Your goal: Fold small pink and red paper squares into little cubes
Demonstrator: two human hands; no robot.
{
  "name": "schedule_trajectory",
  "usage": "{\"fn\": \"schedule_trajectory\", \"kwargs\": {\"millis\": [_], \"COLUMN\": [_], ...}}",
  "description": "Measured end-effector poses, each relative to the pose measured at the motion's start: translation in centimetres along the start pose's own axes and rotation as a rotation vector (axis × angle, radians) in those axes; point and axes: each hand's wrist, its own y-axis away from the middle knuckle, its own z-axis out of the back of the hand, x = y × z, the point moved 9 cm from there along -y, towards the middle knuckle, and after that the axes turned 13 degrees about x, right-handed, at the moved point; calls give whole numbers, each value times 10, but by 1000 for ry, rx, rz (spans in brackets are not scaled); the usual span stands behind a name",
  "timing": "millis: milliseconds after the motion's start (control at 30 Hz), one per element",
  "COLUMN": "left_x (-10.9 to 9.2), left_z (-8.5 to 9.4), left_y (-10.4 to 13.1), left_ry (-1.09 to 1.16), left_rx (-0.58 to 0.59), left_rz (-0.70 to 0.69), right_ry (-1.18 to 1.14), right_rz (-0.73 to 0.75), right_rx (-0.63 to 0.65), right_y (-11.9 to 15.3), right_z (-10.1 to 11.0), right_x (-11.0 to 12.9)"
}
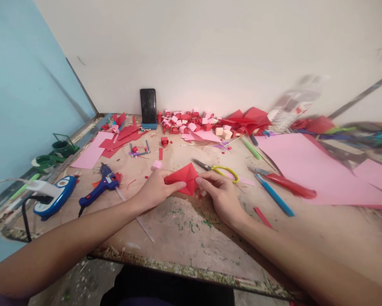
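A folded piece of red paper is held up over the middle of the table, its creases showing. My left hand grips its left part, thumb on the front face. At its right edge, my right hand pinches the paper between thumb and fingers. Just behind my right hand lie scissors with yellow handles. A small pink paper cube sits behind my left hand.
A blue glue gun and a blue power strip are at left. Paper cubes and an upright phone stand at the back. Right are a red-handled knife, a blue tool and pink sheets.
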Motion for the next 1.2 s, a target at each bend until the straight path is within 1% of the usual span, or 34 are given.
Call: {"fn": "schedule_trajectory", "kwargs": {"millis": [67, 167, 267, 333, 433, 500, 600, 700, 833, 1000, 1100, 1200], "left_x": [1, -1, -2, -1, 5, 8, 5, 3, 6, 10, 8, 7], "left_z": [2, 1, 0, 0, 2, 1, -7, -13, -15, -8, -2, 0], "left_y": [0, 0, -1, -2, -4, -5, -6, -7, -8, -9, -7, -4], "left_ry": [-15, -22, 17, 110, 307, 380, 421, 382, 268, 231, 235, 268], "left_rx": [-8, 11, 20, 14, -17, -27, 43, 102, 113, 39, -4, -19], "left_rz": [4, -6, -27, -52, -71, -74, -99, -113, -109, -107, -113, -115], "right_ry": [2, 21, 30, 2, -101, -166, -214, -254, -314, -316, -234, -127], "right_rz": [-2, -8, -24, -33, -49, -60, -69, -57, -53, -47, -45, -46], "right_rx": [21, 42, 69, 68, 38, 13, -10, -21, -3, 48, 96, 132], "right_y": [-1, -1, -1, -1, -1, -1, -1, -1, -3, -4, -4, -3], "right_z": [-3, -7, -10, -10, -7, -5, -4, -3, -4, -8, -12, -15], "right_x": [1, 5, 5, 3, -1, -2, -2, -2, -7, -6, -2, 1]}}
